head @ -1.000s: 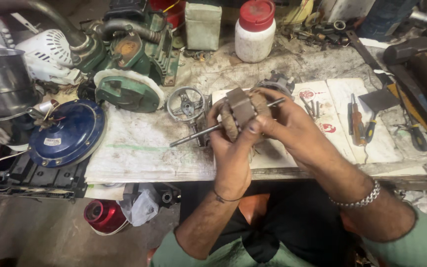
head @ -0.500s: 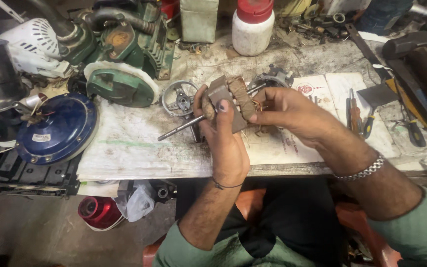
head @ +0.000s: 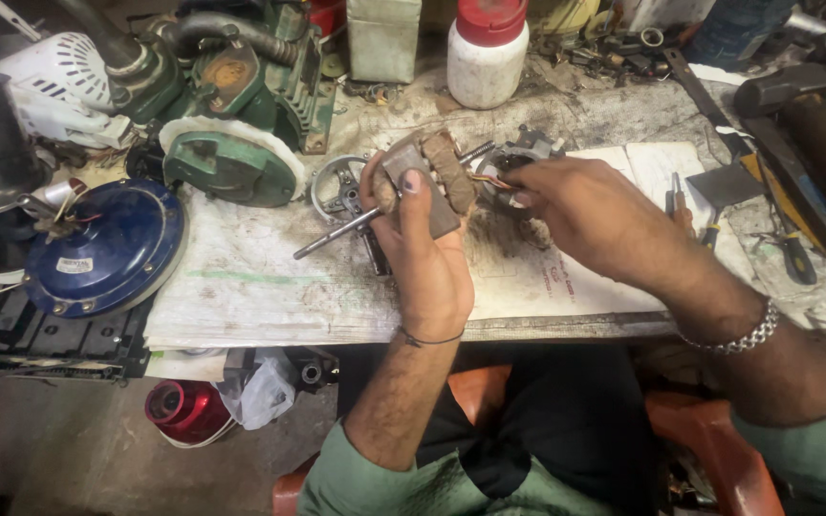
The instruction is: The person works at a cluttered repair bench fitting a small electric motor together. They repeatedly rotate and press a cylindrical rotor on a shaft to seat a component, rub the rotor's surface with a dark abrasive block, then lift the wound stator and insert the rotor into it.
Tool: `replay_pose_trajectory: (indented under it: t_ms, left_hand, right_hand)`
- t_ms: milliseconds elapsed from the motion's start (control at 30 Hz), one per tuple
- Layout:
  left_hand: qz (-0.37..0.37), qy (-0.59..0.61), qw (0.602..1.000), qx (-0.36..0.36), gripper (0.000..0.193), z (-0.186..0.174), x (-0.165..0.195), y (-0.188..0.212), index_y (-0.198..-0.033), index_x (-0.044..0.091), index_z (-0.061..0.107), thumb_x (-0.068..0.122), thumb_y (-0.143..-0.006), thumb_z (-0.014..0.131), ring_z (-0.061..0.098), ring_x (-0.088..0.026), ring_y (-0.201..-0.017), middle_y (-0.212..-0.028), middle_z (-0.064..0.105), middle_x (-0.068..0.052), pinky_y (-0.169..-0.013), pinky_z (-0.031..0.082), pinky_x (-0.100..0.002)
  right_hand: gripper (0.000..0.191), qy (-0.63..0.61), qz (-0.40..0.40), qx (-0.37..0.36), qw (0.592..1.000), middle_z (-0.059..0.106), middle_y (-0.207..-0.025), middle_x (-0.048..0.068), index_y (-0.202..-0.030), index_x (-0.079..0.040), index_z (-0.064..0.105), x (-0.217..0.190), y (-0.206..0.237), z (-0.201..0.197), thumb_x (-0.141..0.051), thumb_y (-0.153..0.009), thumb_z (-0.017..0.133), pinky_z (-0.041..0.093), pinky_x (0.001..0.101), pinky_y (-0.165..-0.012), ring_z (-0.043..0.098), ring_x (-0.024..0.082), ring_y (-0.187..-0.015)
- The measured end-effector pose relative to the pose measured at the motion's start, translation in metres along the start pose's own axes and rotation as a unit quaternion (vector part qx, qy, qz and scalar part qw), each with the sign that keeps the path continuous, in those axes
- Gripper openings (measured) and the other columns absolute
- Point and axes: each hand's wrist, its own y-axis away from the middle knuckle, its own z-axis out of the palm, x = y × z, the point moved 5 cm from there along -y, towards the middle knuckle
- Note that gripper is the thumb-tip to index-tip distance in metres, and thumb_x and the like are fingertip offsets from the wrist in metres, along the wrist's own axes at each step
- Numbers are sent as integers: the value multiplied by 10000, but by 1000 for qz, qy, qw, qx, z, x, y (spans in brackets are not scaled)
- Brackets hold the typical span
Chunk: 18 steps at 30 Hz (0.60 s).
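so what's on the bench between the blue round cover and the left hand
In the head view, mostly bare dirty sheet, plus the shaft of the motor armature the left hand holds.

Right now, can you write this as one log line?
left hand: grips wound motor armature | right hand: fingers at armature's wires | shaft: points left | below: paper-covered bench

Motor core (head: 427, 177): dull grey metal block, brown matt wire windings, thin smooth steel shaft (head: 336, 232). Counter (head: 260, 287): stained, rough paper sheet. Blue cover (head: 107, 248): glossy painted metal. Green pump (head: 231, 162): chipped matt paint, white plastic rim. Jar (head: 487, 53): white plastic, red lid. Bracelet (head: 738, 336): shiny metal.
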Motion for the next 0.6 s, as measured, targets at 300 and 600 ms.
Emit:
replay_pose_trajectory:
  t_ms: [300,600]
  left_hand:
    - [-1,-25,999,-34,619,18,2,9,-1531,215,286,192,-1023,641,525,-268,-1288,-1446,455,-105,-1018,538,-580]
    - [46,-63,995,-67,698,27,13,10,-1592,202,253,203,-1032,671,537,-269,-1287,-1454,461,-129,-967,586,-559]
  right_hand:
    - [125,171,-49,51,983,727,-859,130,-906,-43,760,-22,-4,-8,-144,-846,717,564,456,-755,703,338,-837]
    - [146,38,-69,93,993,730,-831,142,-1023,-25,750,-9,-22,-7,-92,-894,744,580,425,-714,727,322,-765]
